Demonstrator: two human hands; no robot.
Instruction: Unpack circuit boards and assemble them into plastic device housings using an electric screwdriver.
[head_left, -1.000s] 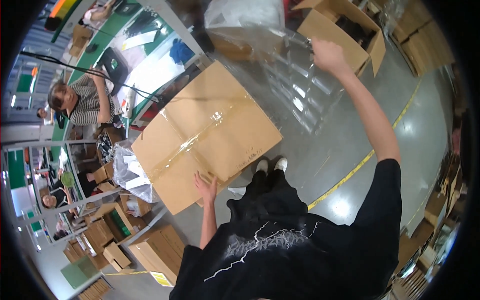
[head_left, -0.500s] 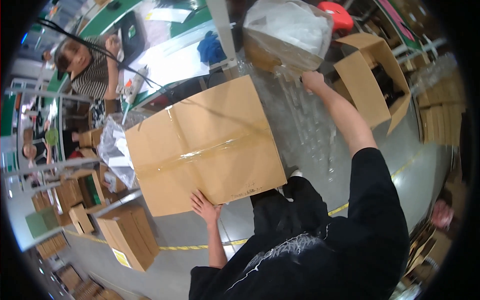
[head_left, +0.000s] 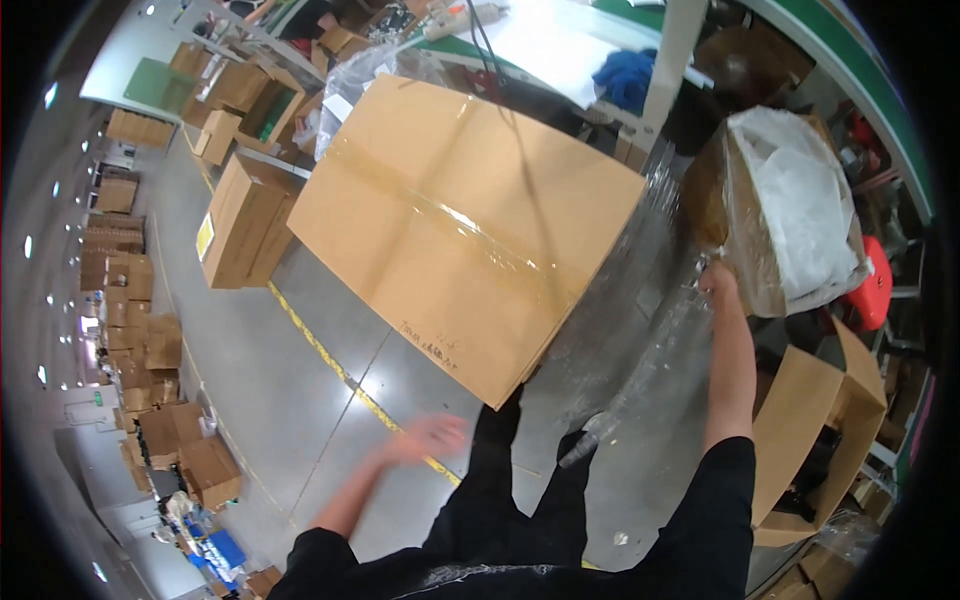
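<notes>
Slanting upper-left to lower-right: taped carton (head_left: 460,225).

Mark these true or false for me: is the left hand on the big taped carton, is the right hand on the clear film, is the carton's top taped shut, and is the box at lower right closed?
1. The left hand presses on the big taped carton. False: it is blurred, off the carton, over the grey floor near the yellow line.
2. The right hand is raised at the clear plastic film beside the carton. True.
3. Clear tape runs across the carton's closed top. True.
4. The cardboard box at lower right is closed. False: its flaps stand open.
5. A plastic-lined box sits just beyond the right hand. True.
</notes>
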